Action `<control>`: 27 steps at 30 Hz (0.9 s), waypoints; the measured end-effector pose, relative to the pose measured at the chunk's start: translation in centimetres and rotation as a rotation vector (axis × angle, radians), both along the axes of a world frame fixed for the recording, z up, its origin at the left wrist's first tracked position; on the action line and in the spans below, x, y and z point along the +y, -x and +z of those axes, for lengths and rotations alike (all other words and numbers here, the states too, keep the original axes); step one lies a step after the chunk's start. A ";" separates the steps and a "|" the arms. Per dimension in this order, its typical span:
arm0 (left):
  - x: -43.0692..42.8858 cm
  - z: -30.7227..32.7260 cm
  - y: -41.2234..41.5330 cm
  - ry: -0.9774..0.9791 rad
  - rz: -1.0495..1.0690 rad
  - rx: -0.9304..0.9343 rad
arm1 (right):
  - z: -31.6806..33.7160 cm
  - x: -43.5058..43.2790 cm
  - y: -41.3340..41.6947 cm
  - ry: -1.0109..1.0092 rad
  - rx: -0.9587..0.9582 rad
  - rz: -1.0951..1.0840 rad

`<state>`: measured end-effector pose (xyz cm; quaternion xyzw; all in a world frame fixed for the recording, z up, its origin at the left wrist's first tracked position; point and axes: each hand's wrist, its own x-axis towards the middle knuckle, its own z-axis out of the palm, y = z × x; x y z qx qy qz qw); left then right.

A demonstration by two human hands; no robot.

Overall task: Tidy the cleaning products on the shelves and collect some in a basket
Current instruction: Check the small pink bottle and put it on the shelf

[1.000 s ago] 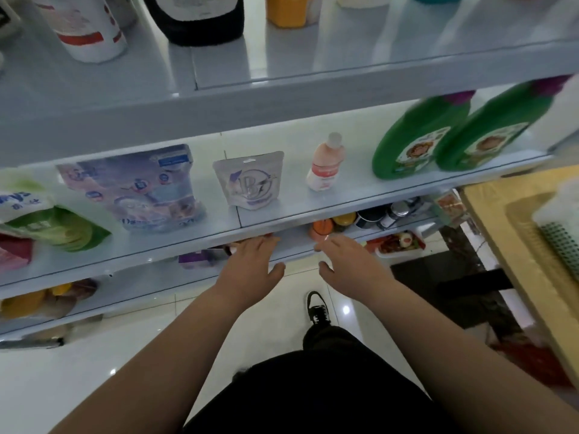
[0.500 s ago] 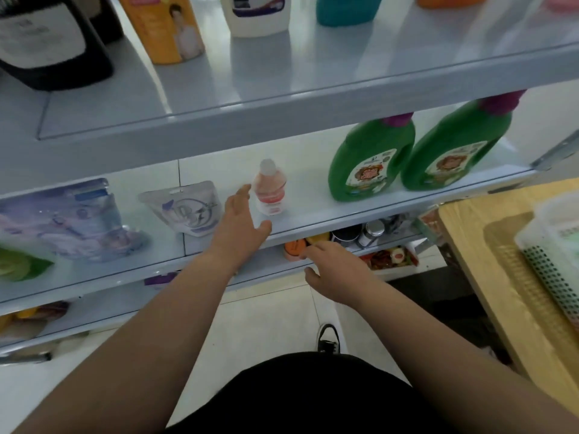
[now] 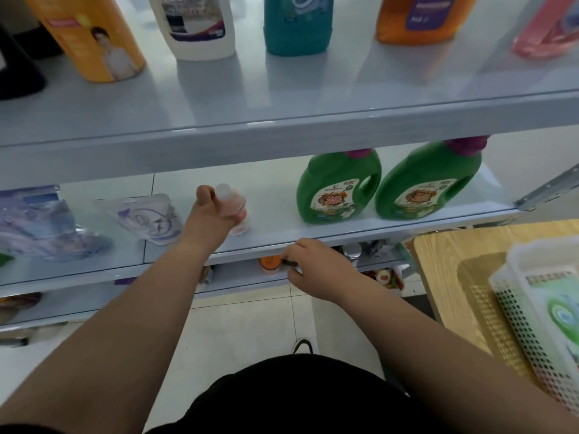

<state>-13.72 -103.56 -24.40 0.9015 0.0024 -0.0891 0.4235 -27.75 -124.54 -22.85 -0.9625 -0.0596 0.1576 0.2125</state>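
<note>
The left hand [image 3: 213, 216] reaches onto the middle shelf [image 3: 282, 228] and grips a small pink bottle [image 3: 233, 200]. Its fingers [image 3: 230, 219] are curled tight round the body and the thumb stands up beside the white cap. The bottle is upright, near the shelf's front edge, in the gap between a pouch [image 3: 147, 219] at its 9 o'clock and two green jugs at its 3 o'clock. Whether its base touches the shelf or is just clear of it cannot be told.

The right hand [image 3: 313, 264] hangs at the front lip of the same shelf, at 5 o'clock of the bottle. Its fingers [image 3: 291, 255] are loosely curled and clasp nothing plainly. Whether they touch the lip cannot be told. An orange cap [image 3: 268, 263] on the shelf below shows just at their 9 o'clock.

The near jug [image 3: 340, 186] and the far jug [image 3: 429, 180] stand upright side by side, close together. A larger pouch [image 3: 40, 223] lies at 9 o'clock of the small one.

On the top shelf [image 3: 282, 98] stand a yellow bottle [image 3: 91, 36], a white bottle [image 3: 194, 23], a teal bottle [image 3: 297, 23] and an orange bottle [image 3: 419, 17].

At 3 o'clock of the right hand, a wooden worktop [image 3: 445, 255] carries a white basket [image 3: 532, 296], which holds a pack with a green label [image 3: 564, 314].
</note>
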 end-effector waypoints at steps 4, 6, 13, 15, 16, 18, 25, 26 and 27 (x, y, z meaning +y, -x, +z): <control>0.2 0.6 3.4 0.010 -0.031 -0.059 | 0.0 -0.1 -0.1 -0.091 0.016 -0.076; 0.4 1.0 5.1 0.075 -0.041 -0.013 | -0.1 0.1 -0.1 -0.189 0.040 -0.161; 1.1 2.4 9.4 0.403 -0.095 0.154 | 1.1 3.9 1.6 -0.750 0.237 -0.437; 1.4 3.3 10.2 0.446 -0.089 0.159 | 1.4 5.5 2.5 -0.946 0.280 -0.506; 1.7 3.8 10.5 0.470 -0.082 0.157 | 1.6 6.2 2.9 -1.052 0.286 -0.546; 2.6 4.6 11.3 0.516 -0.081 0.141 | 2.0 7.6 3.6 -1.212 0.282 -0.614; 5.8 4.0 15.0 0.541 -0.065 0.069 | 2.9 10.7 6.2 -1.333 0.186 -0.759; 6.0 3.8 15.7 0.530 -0.079 0.080 | 2.9 11.0 6.5 -1.350 0.171 -0.782; 6.3 3.5 16.3 0.538 -0.094 0.100 | 2.9 11.4 6.7 -1.369 0.162 -0.803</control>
